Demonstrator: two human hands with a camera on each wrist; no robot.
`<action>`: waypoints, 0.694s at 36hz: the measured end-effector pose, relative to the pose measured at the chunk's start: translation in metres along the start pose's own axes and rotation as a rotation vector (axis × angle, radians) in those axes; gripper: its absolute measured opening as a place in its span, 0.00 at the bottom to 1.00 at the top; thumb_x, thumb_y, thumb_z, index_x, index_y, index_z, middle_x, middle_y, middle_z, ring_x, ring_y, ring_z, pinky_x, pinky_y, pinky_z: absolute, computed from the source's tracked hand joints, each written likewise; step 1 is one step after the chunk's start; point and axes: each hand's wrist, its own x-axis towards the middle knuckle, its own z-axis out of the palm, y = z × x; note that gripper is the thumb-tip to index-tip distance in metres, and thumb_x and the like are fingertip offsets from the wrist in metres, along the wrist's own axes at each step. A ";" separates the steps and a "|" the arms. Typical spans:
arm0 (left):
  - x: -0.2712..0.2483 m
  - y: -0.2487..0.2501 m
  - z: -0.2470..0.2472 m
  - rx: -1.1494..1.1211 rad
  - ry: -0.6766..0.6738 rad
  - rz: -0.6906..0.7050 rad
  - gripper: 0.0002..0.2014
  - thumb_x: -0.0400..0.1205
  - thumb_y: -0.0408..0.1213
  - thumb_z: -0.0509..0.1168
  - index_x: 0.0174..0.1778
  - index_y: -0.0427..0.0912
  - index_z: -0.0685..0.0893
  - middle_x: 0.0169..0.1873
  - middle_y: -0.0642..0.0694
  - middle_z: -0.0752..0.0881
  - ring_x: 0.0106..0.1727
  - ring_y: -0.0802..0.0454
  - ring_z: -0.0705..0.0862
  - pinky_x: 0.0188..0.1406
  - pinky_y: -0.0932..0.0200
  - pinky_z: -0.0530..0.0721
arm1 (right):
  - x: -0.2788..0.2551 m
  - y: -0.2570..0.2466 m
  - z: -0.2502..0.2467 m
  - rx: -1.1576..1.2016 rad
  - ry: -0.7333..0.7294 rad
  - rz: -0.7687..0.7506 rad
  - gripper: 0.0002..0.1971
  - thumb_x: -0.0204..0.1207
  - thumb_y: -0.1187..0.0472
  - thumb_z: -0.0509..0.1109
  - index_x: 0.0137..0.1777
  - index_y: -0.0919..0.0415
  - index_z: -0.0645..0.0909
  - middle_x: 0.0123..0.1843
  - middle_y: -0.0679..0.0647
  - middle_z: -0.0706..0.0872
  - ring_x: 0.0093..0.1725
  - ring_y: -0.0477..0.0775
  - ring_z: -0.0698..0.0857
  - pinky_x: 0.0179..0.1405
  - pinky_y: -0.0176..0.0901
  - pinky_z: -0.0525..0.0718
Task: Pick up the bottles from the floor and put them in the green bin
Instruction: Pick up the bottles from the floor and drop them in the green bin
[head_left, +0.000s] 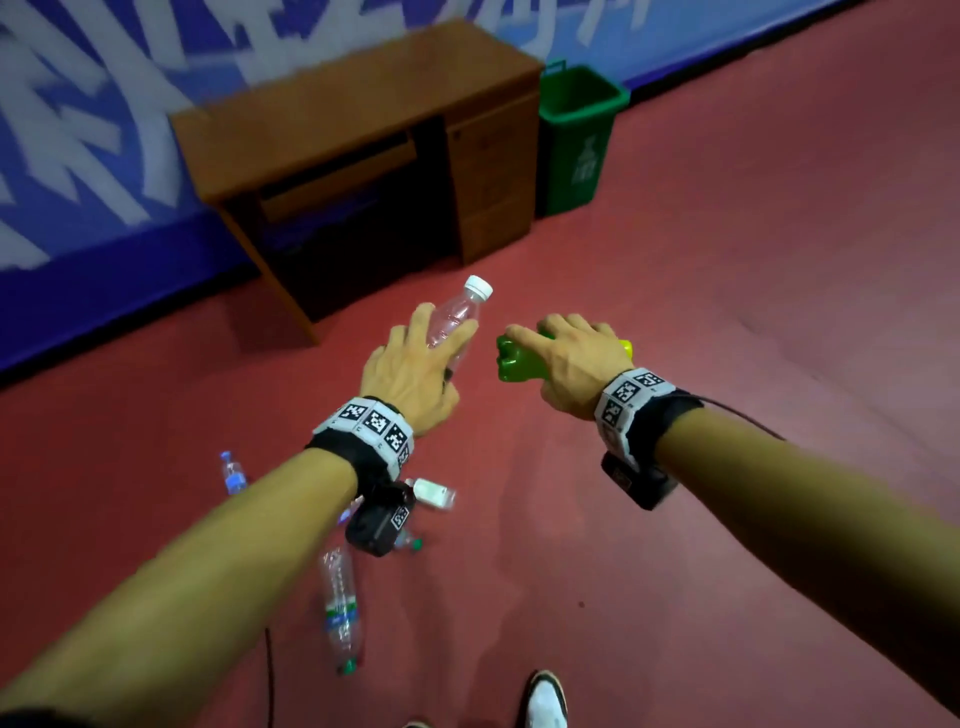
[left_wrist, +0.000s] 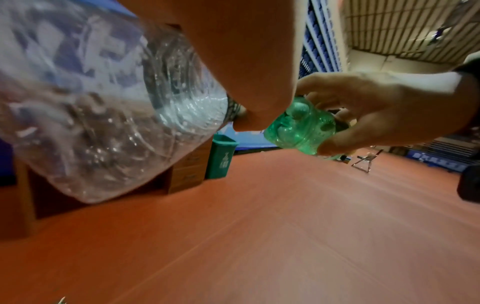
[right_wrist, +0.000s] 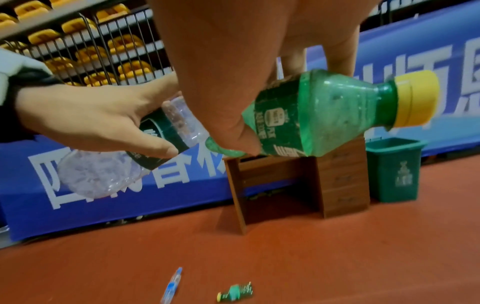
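Observation:
My left hand grips a clear plastic bottle with a white cap, its neck pointing up and away. In the left wrist view the clear bottle fills the left side. My right hand holds a green bottle with a yellow cap sideways, base toward the left hand; the green bottle shows its label in the right wrist view. The green bin stands open at the right end of a wooden desk, well beyond both hands.
Several bottles lie on the red floor under my left forearm: a long clear one, a small blue-capped one and a white one. A blue banner wall runs behind the desk. My shoe shows at the bottom edge.

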 end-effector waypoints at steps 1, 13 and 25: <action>0.007 0.003 -0.013 0.016 0.018 0.008 0.41 0.72 0.46 0.70 0.80 0.64 0.58 0.78 0.40 0.60 0.60 0.36 0.76 0.48 0.42 0.82 | 0.001 0.009 -0.014 -0.014 0.014 0.003 0.39 0.70 0.58 0.70 0.80 0.37 0.57 0.66 0.53 0.76 0.64 0.61 0.77 0.55 0.57 0.77; 0.090 0.023 -0.096 0.022 0.145 0.048 0.39 0.75 0.50 0.69 0.79 0.64 0.56 0.76 0.45 0.60 0.60 0.40 0.76 0.40 0.49 0.81 | 0.039 0.079 -0.112 -0.139 0.184 -0.003 0.40 0.71 0.57 0.70 0.80 0.37 0.56 0.68 0.53 0.75 0.66 0.61 0.76 0.57 0.57 0.77; 0.262 -0.026 -0.116 0.058 0.222 0.061 0.39 0.76 0.51 0.69 0.79 0.64 0.56 0.79 0.45 0.57 0.67 0.39 0.75 0.43 0.46 0.85 | 0.166 0.148 -0.154 -0.190 0.237 0.061 0.39 0.71 0.55 0.69 0.81 0.39 0.58 0.67 0.54 0.75 0.65 0.62 0.77 0.54 0.55 0.76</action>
